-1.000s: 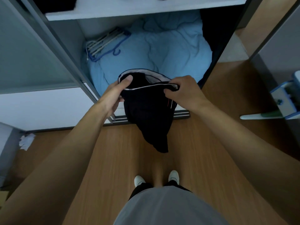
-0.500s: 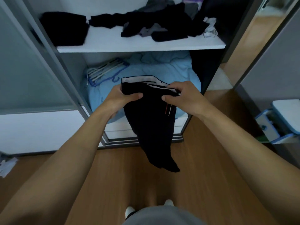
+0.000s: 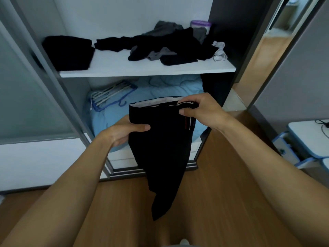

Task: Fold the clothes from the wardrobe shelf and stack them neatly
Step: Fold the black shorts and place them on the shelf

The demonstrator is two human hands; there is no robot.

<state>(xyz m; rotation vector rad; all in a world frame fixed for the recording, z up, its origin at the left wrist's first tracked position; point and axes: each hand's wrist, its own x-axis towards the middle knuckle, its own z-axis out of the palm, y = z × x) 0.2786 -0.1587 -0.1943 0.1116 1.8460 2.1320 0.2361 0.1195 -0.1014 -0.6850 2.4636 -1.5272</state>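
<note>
Mid-fold: left hand [image 3: 122, 131] and right hand [image 3: 201, 109] both pinch black garment [image 3: 160, 148] below shelf [image 3: 147, 71]. Next: fold hanging half, stack beside folded pile [image 3: 68, 52].

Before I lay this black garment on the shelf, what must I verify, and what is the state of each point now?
1. Left hand grips the left edge of the black garment: ok.
2. Right hand pinches the waistband at its right end: ok.
3. Garment fully folded: not ok, its lower end hangs loose toward the floor.
4. Bare place on the white shelf between the folded black stack and the unfolded pile: ok.
5. Edges of the folded black stack even: cannot tell, too dark.
6. Unfolded pile all done: not ok, several dark pieces lie tangled.
</note>
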